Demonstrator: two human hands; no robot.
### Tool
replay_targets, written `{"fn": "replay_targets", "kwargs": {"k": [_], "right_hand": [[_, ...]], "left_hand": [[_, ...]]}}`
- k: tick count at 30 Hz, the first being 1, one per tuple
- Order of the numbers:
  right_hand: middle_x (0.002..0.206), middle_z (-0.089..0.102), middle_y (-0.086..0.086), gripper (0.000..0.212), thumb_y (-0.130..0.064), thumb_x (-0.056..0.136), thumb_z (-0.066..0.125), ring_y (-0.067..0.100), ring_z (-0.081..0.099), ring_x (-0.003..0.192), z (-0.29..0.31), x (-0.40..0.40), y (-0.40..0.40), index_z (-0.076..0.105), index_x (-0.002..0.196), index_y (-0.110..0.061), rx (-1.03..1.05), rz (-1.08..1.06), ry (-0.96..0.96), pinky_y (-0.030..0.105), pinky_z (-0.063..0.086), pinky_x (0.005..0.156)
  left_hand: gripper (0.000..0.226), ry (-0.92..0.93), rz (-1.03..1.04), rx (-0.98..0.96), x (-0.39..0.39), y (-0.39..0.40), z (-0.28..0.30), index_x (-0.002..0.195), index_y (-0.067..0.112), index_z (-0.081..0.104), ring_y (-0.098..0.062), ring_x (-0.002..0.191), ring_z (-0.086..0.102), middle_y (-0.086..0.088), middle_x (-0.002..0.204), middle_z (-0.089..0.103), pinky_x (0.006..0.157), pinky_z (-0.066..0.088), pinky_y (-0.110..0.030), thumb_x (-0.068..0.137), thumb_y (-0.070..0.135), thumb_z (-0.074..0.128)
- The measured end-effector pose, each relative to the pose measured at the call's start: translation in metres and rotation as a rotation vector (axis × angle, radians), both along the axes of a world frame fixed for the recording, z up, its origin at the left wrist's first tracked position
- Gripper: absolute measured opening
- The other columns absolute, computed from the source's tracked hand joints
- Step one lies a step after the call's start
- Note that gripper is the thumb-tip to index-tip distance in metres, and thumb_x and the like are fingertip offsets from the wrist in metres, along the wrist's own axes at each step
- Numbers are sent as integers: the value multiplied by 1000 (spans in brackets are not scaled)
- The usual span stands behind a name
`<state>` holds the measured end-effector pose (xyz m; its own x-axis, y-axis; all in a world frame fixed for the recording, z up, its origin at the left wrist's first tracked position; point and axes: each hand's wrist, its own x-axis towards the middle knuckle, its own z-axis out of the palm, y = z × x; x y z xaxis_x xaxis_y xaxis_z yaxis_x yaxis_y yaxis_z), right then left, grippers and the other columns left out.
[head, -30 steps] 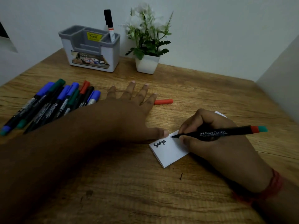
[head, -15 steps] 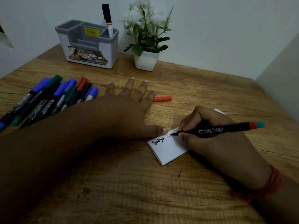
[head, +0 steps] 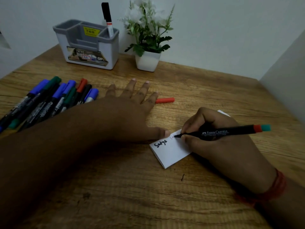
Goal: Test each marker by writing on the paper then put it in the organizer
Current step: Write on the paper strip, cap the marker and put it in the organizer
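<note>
My right hand (head: 219,142) grips a black marker (head: 227,131) with a red and teal end, its tip touching the folded white paper (head: 171,152). The paper bears a black word and a few faint red letters beside the tip. My left hand (head: 130,111) lies flat on the table, fingers spread, its thumb pressing the paper's upper left edge. A red cap (head: 165,100) lies on the wood just past my left fingers. Several capped markers (head: 49,100) lie in a row at the left. The grey and white organizer (head: 89,47) stands at the back with one black-capped marker (head: 108,19) upright in it.
A white pot with a green and white plant (head: 147,61) stands right of the organizer. Walls close the table at the back and on the right. A small dark mark (head: 182,177) shows on the wood below the paper.
The marker tip has moved right along the paper's upper edge, leaving faint red letters. My left hand keeps its place on the paper.
</note>
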<state>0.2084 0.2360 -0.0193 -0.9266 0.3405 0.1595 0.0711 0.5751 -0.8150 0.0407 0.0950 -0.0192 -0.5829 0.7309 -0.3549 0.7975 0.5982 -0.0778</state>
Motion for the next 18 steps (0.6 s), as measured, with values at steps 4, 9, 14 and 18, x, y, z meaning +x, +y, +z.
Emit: {"fn": "replay_targets", "kwargs": {"k": [4, 9, 14, 18], "right_hand": [[87, 73, -2, 15, 2, 77, 75, 11, 69, 83, 0, 0, -1, 65, 75, -9, -17, -21, 10, 32, 57, 71], [86, 72, -1, 17, 3, 77, 75, 12, 69, 82, 0, -1, 0, 63, 74, -10, -4, -37, 14, 34, 57, 71], [82, 72, -1, 27, 3, 74, 75, 12, 69, 77, -1, 0, 1, 60, 66, -19, 45, -27, 14, 33, 56, 70], [86, 73, 0, 19, 3, 77, 74, 12, 70, 82, -1, 1, 1, 62, 73, -12, -29, -54, 27, 32, 58, 71]], "left_hand": [[117, 9, -11, 3, -2, -1, -4, 145, 37, -31, -27, 142, -34, 3, 153, -41, 114, -6, -65, 50, 97, 4], [117, 8, -18, 12, -5, 1, -7, 145, 38, -31, -28, 142, -34, 2, 153, -41, 114, -6, -66, 50, 97, 4], [118, 13, -16, 5, -4, 2, -5, 146, 36, -30, -28, 142, -34, 1, 154, -40, 115, -5, -65, 50, 97, 3], [118, 25, -27, 13, -4, 1, -6, 146, 37, -30, -28, 143, -33, 0, 154, -39, 115, -6, -63, 49, 97, 0]]}}
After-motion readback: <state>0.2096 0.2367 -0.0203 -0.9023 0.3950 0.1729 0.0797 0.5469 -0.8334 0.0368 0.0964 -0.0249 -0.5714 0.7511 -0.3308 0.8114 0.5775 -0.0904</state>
